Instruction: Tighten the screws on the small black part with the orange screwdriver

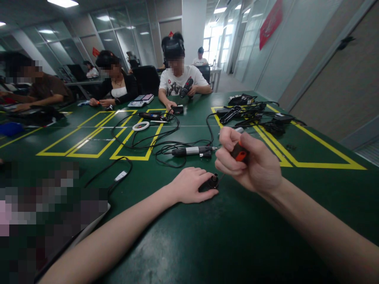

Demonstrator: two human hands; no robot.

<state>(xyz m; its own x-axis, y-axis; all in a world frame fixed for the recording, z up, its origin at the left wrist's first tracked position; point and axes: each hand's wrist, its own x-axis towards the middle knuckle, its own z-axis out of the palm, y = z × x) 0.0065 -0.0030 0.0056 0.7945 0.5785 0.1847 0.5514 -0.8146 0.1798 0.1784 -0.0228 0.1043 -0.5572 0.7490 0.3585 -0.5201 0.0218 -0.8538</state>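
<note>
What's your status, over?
Right grip closed on orange-and-black tool. Left grip holding small black part on table. Corded silver-black tool lying beyond.

A handheld tool [189,151] lies on the table [166,244]. Behind the tool: a ring [141,129] to the left, a cable heap [274,126] to the right. Before it, a small part [209,184] sits in the left hand [190,184]; right of the tool, a screwdriver [240,154] in the right hand [257,163].

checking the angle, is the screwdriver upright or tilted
The screwdriver is tilted, slanting down-left from the right hand toward a black part.
</note>
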